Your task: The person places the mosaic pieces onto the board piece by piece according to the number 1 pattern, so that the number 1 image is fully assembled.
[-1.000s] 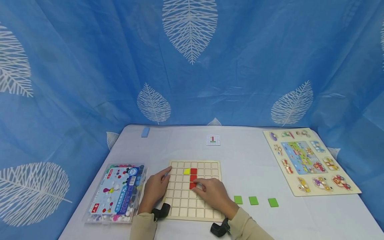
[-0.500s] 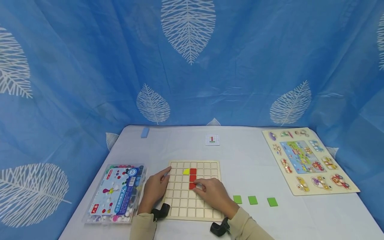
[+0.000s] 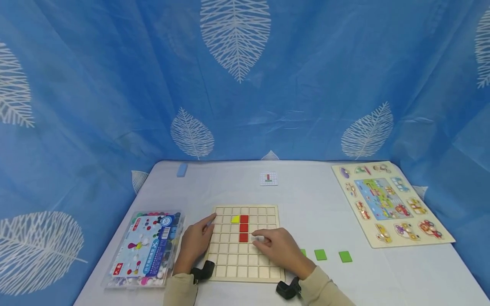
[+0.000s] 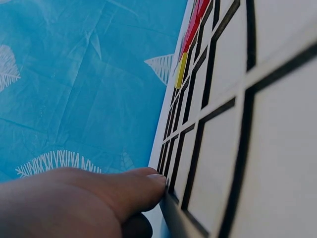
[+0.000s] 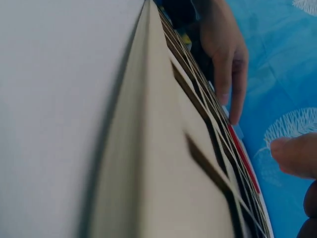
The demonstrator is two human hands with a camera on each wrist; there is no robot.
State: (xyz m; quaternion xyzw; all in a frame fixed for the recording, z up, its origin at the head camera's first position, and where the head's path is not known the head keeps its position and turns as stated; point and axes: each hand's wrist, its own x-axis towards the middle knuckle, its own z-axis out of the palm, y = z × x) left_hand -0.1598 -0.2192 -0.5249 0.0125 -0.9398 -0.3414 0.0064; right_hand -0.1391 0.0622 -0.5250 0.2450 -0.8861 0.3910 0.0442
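A square wooden grid board (image 3: 232, 259) lies in front of me. Three red square tiles (image 3: 243, 228) form a column in its cells, with a yellow tile (image 3: 235, 219) left of the top one; its lower right is hard to make out. My left hand (image 3: 194, 242) rests against the board's left edge, index finger and thumb touching the rim. Just right of the lowest red tile, my right hand (image 3: 281, 248) hovers over the board, thumb and index finger apart and holding nothing. In the right wrist view, one fingertip (image 5: 292, 154) stands off the board.
Green square tiles (image 3: 320, 254) lie right of the board, one partly covered by my right hand. A small pattern card (image 3: 269, 178) and a light blue block (image 3: 181, 170) sit further back. Left is a clear box (image 3: 141, 248) of coloured balls; right, a wooden picture puzzle (image 3: 390, 212).
My right hand has come off the lowest red tile and moved slightly right. That tile stays in its cell, now fully visible. The left hand keeps its place at the board's edge.
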